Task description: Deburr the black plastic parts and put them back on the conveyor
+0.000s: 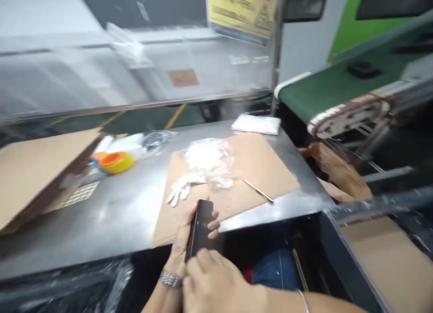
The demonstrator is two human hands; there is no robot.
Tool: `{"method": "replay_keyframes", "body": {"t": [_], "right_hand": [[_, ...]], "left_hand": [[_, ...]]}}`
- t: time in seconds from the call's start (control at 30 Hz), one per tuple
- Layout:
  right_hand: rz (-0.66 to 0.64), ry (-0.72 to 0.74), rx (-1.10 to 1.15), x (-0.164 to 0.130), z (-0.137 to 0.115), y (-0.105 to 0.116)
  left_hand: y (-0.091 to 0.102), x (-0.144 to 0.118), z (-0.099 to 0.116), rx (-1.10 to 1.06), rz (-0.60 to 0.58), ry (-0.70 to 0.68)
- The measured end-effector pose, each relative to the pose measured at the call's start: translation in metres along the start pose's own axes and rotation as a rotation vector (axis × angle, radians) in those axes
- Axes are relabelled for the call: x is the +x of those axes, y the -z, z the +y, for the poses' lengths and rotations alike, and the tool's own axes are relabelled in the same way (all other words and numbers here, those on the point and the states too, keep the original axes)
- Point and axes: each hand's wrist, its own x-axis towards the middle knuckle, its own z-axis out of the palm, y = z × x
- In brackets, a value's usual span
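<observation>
A slim black rectangular piece point(202, 225) with rounded corners rests in my left hand point(181, 243), its thumb along one long side and its fingertips curled over the other. My right hand point(216, 281) is closed at the near end of this piece, and its fingers seem to grip or press that end; what lies under them is hidden. Just beyond the hands, a white glove point(181, 189) lies on a sheet of brown cardboard point(257, 157). A crumpled clear plastic bag point(209, 159) and a thin pen-like tool point(257, 190) lie on it too.
The metal table point(125, 209) carries yellow and orange tape rolls point(117, 163) and stacked cardboard point(43, 164) at left, and a white packet point(256, 124) at its far edge. A green conveyor belt point(338, 87) with a dark part point(363, 70) stands right. Plastic-lined bins point(389, 254) flank me.
</observation>
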Motion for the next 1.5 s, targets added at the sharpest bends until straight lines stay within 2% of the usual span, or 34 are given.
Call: {"method": "replay_keyframes", "body": {"t": [0.07, 0.13, 0.23, 0.3, 0.47, 0.53, 0.6, 0.7, 0.77, 0.87, 1.0, 1.07, 1.17, 1.23, 1.37, 1.43, 1.5], "right_hand": [[0.112, 0.147, 0.008, 0.016, 0.021, 0.006], [0.235, 0.166, 0.025, 0.02, 0.034, 0.014], [0.391, 0.048, 0.122, 0.019, 0.042, 0.015], [0.428, -0.047, 0.189, 0.022, 0.04, 0.002], [0.354, -0.015, 0.231, 0.041, 0.038, -0.038], [0.299, -0.036, 0.24, 0.045, 0.047, -0.04], [0.218, -0.143, 0.265, 0.047, 0.062, -0.036], [0.169, -0.426, 0.281, 0.049, 0.092, -0.031], [0.161, -0.538, 0.186, 0.052, 0.114, -0.035], [0.083, -0.531, 0.005, 0.057, 0.144, -0.052], [0.011, -0.493, -0.083, 0.055, 0.17, -0.065], [0.026, -0.542, -0.15, 0.046, 0.179, -0.061], [0.052, -0.657, -0.263, 0.027, 0.193, -0.045], [0.033, -0.709, -0.298, 0.015, 0.204, -0.034], [-0.004, -0.771, -0.274, -0.001, 0.214, -0.022], [-0.007, -0.815, -0.246, -0.002, 0.207, -0.018], [-0.012, -0.896, -0.117, 0.001, 0.19, -0.014]], "left_hand": [[0.006, -0.012, 0.021, -0.051, -0.033, -0.144], [0.009, -0.017, 0.033, -0.1, -0.06, -0.209], [0.014, -0.015, 0.038, -0.189, -0.062, -0.175], [0.019, -0.008, 0.034, -0.224, -0.067, -0.118], [0.03, 0.006, 0.01, -0.372, -0.114, 0.014], [0.035, 0.008, 0.006, -0.417, -0.108, 0.107], [0.041, 0.009, 0.006, -0.384, -0.057, 0.147], [0.053, 0.013, 0.013, -0.212, 0.061, 0.038], [0.06, 0.017, 0.017, -0.134, 0.116, -0.041], [0.071, 0.021, 0.023, -0.151, 0.147, -0.114], [0.081, 0.024, 0.031, -0.215, 0.099, -0.145], [0.082, 0.023, 0.035, -0.256, 0.148, -0.098], [0.077, 0.017, 0.038, -0.322, 0.302, -0.047], [0.071, 0.013, 0.039, -0.337, 0.324, -0.036], [0.062, 0.006, 0.04, -0.321, 0.157, -0.037], [0.06, 0.003, 0.039, -0.335, 0.099, -0.047], [0.059, 0.001, 0.039, -0.351, 0.061, -0.049]]}}
